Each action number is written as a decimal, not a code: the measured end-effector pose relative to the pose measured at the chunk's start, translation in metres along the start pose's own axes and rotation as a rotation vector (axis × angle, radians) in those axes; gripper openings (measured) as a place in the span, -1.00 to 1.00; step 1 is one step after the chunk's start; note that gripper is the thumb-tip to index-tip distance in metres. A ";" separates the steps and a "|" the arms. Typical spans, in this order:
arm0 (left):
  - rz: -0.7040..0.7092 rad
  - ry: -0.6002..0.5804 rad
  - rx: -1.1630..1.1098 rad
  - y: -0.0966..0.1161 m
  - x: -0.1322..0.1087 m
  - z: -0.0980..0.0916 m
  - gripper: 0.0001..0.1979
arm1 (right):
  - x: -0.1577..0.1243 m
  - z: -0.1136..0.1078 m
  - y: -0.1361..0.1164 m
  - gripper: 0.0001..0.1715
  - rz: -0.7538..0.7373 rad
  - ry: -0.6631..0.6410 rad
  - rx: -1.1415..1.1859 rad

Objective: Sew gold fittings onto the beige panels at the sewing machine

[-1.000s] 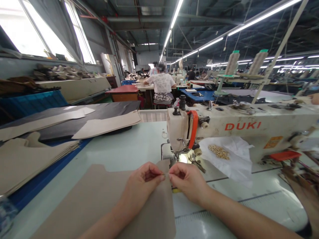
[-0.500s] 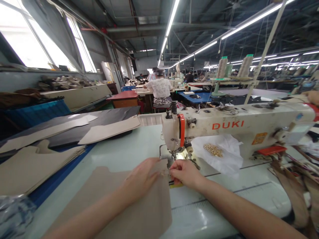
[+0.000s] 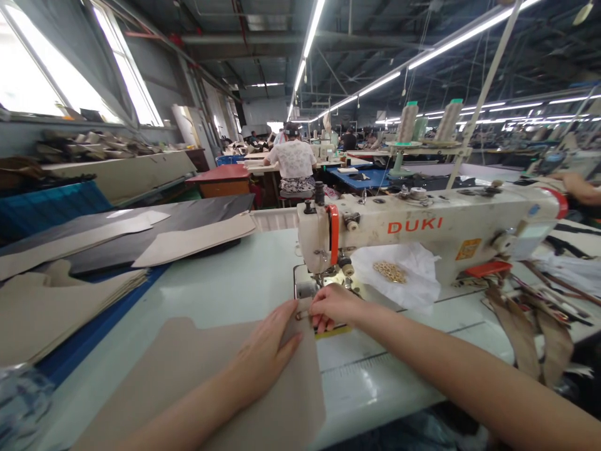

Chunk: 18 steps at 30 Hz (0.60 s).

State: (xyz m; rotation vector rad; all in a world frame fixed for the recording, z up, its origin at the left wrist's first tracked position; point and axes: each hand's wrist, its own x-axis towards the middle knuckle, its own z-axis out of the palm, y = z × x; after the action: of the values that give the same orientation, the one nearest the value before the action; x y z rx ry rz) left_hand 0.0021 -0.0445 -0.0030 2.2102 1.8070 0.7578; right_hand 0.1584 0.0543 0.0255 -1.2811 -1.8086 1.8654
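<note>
From my remote station, I log the hand positions as follows. The left hand (image 3: 267, 354) lies flat with its fingers extended and open, pressing on the beige cut panel (image 3: 188, 382). The panel rests on the pale green table top (image 3: 235, 275) of the DUKI industrial sewing machine (image 3: 413, 228). Its long axis runs from the near table edge forward and slightly right, and its narrower end reaches the presser foot (image 3: 306, 289).

The right hand (image 3: 334, 307) is nearer the foot, at the panel's right edge. Its fingers curl inward beside a small metal piece (image 3: 299, 315) at the panel's far end; I cannot tell whether they grip it. Brass rings (image 3: 389, 272) lie on white tissue (image 3: 413, 285) right of the needle area. Stacked cut panels (image 3: 56, 300) lie to the left. A co-worker's hand (image 3: 575, 185) is at far right, well apart.
</note>
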 end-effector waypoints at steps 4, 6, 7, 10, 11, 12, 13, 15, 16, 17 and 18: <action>0.166 0.075 0.062 0.006 0.016 -0.001 -0.81 | -0.002 0.002 -0.006 -0.72 0.035 0.020 -0.041; 0.250 0.088 0.108 0.008 0.024 -0.001 -0.78 | -0.003 0.002 -0.008 -0.71 0.040 0.031 -0.059; 0.281 0.089 0.128 0.008 0.027 0.000 -0.77 | -0.003 0.002 -0.008 -0.70 0.042 0.035 -0.068; 0.320 0.104 0.166 0.009 0.031 0.003 -0.76 | -0.004 0.002 -0.009 -0.69 0.052 0.042 -0.095; 0.320 0.109 0.172 0.009 0.031 0.005 -0.76 | -0.004 0.002 -0.009 -0.70 0.053 0.043 -0.104; 0.316 0.115 0.175 0.009 0.032 0.006 -0.77 | -0.003 0.001 -0.009 -0.70 0.053 0.043 -0.114; 0.309 0.120 0.174 0.009 0.032 0.007 -0.77 | -0.003 0.001 -0.009 -0.71 0.050 0.041 -0.125; 0.289 0.125 0.169 0.010 0.032 0.009 -0.78 | -0.001 0.001 -0.009 -0.70 0.042 0.036 -0.150; 0.278 0.128 0.168 0.010 0.032 0.009 -0.79 | 0.000 0.000 -0.009 -0.69 0.036 0.032 -0.165; 0.268 0.132 0.169 0.010 0.033 0.010 -0.80 | 0.001 0.000 -0.009 -0.68 0.028 0.029 -0.184; 0.260 0.135 0.172 0.010 0.033 0.010 -0.80 | 0.002 0.000 -0.008 -0.67 0.016 0.028 -0.209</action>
State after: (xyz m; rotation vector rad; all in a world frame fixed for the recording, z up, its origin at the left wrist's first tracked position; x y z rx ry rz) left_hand 0.0199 -0.0133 0.0021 2.6017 1.7212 0.8476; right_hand 0.1543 0.0571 0.0322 -1.3856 -2.0275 1.6938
